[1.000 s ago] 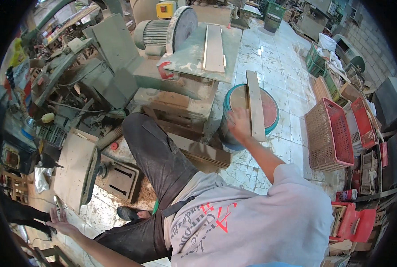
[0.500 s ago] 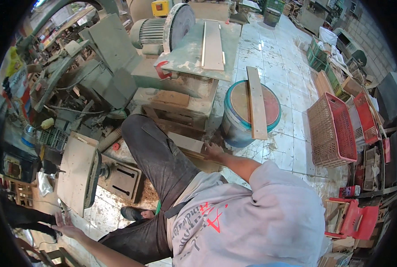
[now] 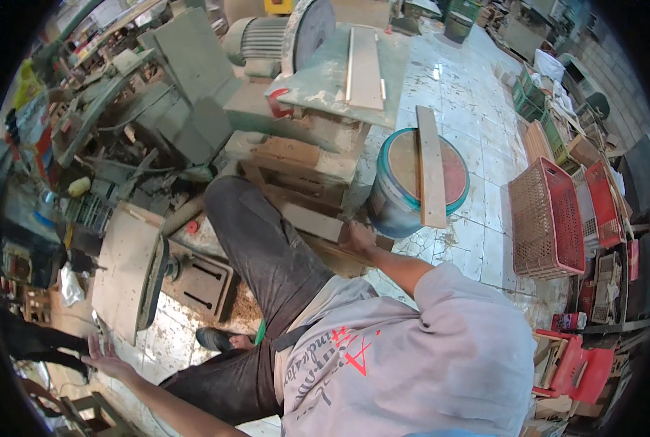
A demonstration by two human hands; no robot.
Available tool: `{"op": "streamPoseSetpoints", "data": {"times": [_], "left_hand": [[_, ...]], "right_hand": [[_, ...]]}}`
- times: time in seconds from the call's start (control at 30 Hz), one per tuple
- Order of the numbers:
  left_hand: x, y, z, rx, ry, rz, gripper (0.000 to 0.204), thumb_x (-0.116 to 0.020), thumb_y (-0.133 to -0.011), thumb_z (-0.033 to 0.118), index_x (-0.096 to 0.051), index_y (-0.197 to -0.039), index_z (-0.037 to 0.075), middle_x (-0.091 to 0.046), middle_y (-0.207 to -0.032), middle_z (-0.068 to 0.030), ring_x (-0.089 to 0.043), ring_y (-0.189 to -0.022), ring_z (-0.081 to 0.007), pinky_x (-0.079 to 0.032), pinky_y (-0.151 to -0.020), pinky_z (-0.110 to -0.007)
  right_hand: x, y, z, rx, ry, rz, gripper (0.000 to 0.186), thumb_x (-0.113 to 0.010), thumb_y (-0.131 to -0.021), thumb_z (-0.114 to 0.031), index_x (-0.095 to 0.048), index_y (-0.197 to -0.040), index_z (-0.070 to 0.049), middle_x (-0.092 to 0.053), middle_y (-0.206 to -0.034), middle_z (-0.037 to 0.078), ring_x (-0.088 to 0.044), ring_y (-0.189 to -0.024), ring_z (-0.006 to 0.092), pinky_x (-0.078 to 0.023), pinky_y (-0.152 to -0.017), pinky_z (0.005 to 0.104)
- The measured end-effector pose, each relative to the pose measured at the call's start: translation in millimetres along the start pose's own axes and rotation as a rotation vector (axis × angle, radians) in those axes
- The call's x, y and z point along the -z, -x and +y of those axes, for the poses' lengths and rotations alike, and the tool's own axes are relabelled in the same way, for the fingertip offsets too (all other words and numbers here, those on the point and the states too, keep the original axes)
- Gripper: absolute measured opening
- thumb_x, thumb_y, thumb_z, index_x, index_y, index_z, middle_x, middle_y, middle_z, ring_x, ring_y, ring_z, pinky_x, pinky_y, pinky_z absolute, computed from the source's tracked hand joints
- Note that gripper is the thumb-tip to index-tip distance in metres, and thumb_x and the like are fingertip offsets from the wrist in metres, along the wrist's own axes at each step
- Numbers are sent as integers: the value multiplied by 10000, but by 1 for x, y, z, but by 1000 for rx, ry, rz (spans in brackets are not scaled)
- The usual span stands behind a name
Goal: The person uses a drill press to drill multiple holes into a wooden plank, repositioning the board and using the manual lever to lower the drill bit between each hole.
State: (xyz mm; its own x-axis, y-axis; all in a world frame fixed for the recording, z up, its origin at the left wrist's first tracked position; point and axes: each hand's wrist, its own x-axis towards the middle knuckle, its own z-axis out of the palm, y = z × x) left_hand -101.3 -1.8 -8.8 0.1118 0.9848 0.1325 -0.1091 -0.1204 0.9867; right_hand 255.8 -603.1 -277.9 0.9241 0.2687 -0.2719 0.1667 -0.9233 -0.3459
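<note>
My right hand (image 3: 358, 237) is closed on the end of a board (image 3: 314, 224) in a low stack beside my knee, just left of the drum (image 3: 390, 178). A narrow plank (image 3: 432, 175) lies across the drum's lid. My left hand (image 3: 108, 358) is open at the lower left, fingers spread and empty, below the pale board (image 3: 124, 269) on a machine table. Above, a light strip of wood (image 3: 365, 65) lies on the table of a disc sander (image 3: 314, 36). A metal slotted base (image 3: 201, 280) stands by my foot.
Dusty machinery (image 3: 157, 116) crowds the left. Plastic crates (image 3: 529, 218), wood offcuts and a red chair (image 3: 587, 364) line the right wall. Another person's dark-clothed legs (image 3: 37, 331) show at the far left. A bin (image 3: 457, 25) stands at the back on the tiled floor.
My right hand has moved from the plank on the drum down and left to the low boards and closed on one. My left hand stays open in about the same place.
</note>
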Motion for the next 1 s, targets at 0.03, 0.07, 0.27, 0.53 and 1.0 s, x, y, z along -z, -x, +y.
{"op": "streamPoseSetpoints", "data": {"times": [0.03,0.07,0.27,0.53,1.0], "left_hand": [[4,-2,0,2,0,0,837,-190,-972,705,-478,-1357,21,-530,-1370,-146,-534,-1220,-333,-366,-1065,-468],[1,-6,-5,8,14,-5,830,-188,-976,699,-479,-1355,20,-534,-1365,-147,-533,-1220,-329,-371,-1061,-464],[-4,-7,-11,8,33,-27,783,-214,-977,697,-537,-1293,57,-584,-1251,-112,-581,-1074,-283,-415,-970,-433],[-9,0,-4,69,18,50,794,-223,-970,709,-572,-1266,61,-633,-1188,-97,-622,-958,-234,-452,-873,-365],[0,0,-10,-7,93,-2,777,-301,-970,689,-596,-1196,7,-672,-1094,-145,-681,-829,-243,-516,-699,-322]], "right_hand": [[6,5,-4,5,-59,32,771,-803,-661,-411,-497,-1272,-53,-610,-1197,177,-573,-1158,343,-455,-938,493],[13,7,-5,4,-113,76,759,-801,-665,-414,-503,-1261,-49,-618,-1184,182,-595,-1122,341,-461,-927,488],[37,13,-40,63,-479,385,771,-851,-694,-337,-468,-1299,-49,-637,-1076,189,-639,-986,358,-509,-860,401],[106,4,-120,260,-477,510,825,-866,-685,-428,-451,-1295,-57,-623,-1157,206,-627,-1070,362,-515,-869,423],[236,13,-205,721,-499,363,794,-888,-677,-296,-494,-1323,-56,-647,-1130,173,-626,-1083,285,-485,-923,380]]}}
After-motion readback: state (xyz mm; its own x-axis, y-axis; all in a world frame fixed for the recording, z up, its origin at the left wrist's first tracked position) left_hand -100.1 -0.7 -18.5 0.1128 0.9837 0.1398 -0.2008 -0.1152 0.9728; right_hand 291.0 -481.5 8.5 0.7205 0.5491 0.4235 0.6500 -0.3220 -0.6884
